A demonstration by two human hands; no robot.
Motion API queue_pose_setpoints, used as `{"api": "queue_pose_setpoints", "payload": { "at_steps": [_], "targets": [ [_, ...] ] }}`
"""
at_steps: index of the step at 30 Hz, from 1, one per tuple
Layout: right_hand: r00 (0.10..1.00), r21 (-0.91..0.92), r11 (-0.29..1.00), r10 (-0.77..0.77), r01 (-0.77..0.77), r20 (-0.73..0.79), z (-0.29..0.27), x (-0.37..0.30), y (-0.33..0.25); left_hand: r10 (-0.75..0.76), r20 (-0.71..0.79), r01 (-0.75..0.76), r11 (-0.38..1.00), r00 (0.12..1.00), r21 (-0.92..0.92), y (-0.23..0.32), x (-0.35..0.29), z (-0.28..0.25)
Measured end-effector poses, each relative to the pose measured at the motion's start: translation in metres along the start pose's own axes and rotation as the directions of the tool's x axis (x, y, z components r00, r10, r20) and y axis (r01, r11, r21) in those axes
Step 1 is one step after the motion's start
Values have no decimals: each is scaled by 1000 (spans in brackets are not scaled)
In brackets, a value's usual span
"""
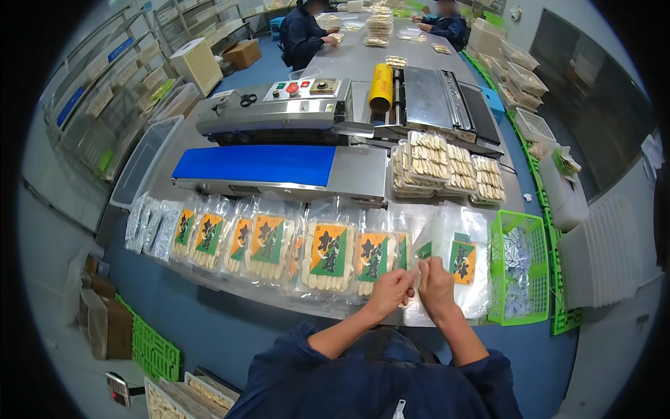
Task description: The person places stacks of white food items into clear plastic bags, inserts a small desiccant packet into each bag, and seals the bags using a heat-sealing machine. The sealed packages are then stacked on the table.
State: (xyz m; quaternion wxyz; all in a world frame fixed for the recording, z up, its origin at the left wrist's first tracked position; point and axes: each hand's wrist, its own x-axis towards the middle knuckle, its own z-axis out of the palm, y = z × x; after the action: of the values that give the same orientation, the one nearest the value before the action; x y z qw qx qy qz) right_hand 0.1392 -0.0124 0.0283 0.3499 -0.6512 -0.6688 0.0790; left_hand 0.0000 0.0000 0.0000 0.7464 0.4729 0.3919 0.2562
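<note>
My left hand (391, 293) and my right hand (437, 288) are close together at the table's near edge, fingers closed. Between them they pinch a clear plastic bag (436, 230) with a green and orange label, which stands partly raised. Where the fingers grip it is partly hidden. Under and beside it lies a pile of similar flat bags (476, 297). To the left stretches a row of filled bags (329, 262), each with pale elongated pieces behind an orange and green label. Right of the pile stands a green basket (497, 269) holding small white and blue packets.
Ahead stand a sealing machine (279, 112) with a blue conveyor belt (255, 165) and a film wrapper (429, 98) with a yellow roll (381, 87). Stacked trays of pale pieces (460, 167) sit before it. Silvery packets (157, 227) lie at left. Two people work at the far end.
</note>
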Motion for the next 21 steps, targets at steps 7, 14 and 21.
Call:
{"api": "queue_pose_setpoints", "payload": {
  "at_steps": [7,14,21],
  "targets": [
    [946,15,949,-314,314,81,2,12,-36,-70,-139,-6,875,988,-484,38,-23,-3],
    [969,182,983,-67,24,236,1,31,-25,440,-472,-74,787,764,612,-3,-19,-19],
    [712,49,901,-372,430,595,-49,35,-13,777,-251,-16,318,578,948,37,-33,-29]
  ]
}}
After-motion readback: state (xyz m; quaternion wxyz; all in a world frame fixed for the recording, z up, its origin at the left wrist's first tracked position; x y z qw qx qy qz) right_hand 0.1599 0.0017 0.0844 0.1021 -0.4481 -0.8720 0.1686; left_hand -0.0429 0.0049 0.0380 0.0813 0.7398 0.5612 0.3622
